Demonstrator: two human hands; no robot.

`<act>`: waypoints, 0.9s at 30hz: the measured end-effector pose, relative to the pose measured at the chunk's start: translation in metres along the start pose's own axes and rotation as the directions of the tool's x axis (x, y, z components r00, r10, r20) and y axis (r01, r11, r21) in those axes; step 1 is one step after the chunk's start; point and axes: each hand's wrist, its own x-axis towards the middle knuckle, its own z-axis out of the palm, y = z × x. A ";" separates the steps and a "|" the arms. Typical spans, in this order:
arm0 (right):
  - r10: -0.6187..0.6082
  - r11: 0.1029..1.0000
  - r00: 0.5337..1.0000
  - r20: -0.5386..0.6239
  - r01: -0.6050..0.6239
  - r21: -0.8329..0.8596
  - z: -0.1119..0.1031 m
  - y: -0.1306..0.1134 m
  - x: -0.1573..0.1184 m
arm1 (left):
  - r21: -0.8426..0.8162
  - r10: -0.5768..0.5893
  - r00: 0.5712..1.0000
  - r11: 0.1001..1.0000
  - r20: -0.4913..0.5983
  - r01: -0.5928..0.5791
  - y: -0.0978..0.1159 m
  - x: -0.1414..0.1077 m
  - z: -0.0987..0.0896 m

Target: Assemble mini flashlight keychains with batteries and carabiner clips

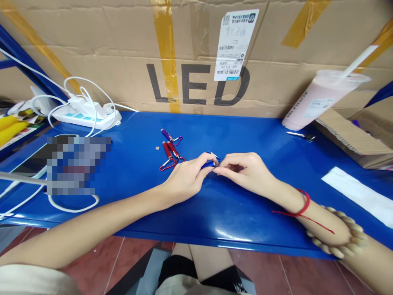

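Note:
Near the middle of the blue table, my left hand [188,176] is closed around a small blue keychain light [208,164], with its blue clip showing above the fingers. My right hand [247,170] is closed in a pinch at the light's right end; whatever its fingertips hold is too small to name. Left of my hands lie two red keychain lights [170,150] with red clips, side by side. Just behind them is a purple one [166,135] with its clip. A small round piece [157,148] lies to their left.
A large cardboard box [123,53] stands behind the blue table [239,217]. At the left are a white power strip [92,119] with cables and a phone [33,157]. On the right are a drink cup [319,100], an open carton [350,135] and a white strip [359,194].

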 end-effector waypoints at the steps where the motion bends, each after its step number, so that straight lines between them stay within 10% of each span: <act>1: -0.008 1.000 0.999 -0.046 0.007 -0.020 -0.001 0.000 0.000 | 0.001 -0.005 1.000 1.000 -0.009 0.005 0.000 0.000 0.000; 7: -0.096 0.993 0.975 -0.201 0.079 -0.091 -0.006 -0.002 0.000 | -0.011 -0.011 1.000 1.000 -0.025 0.011 -0.002 0.000 0.001; 27: -0.003 0.943 0.997 -0.071 -0.020 -0.332 -0.002 0.008 -0.001 | -0.019 -0.063 0.997 0.998 -0.054 0.062 -0.003 0.002 0.000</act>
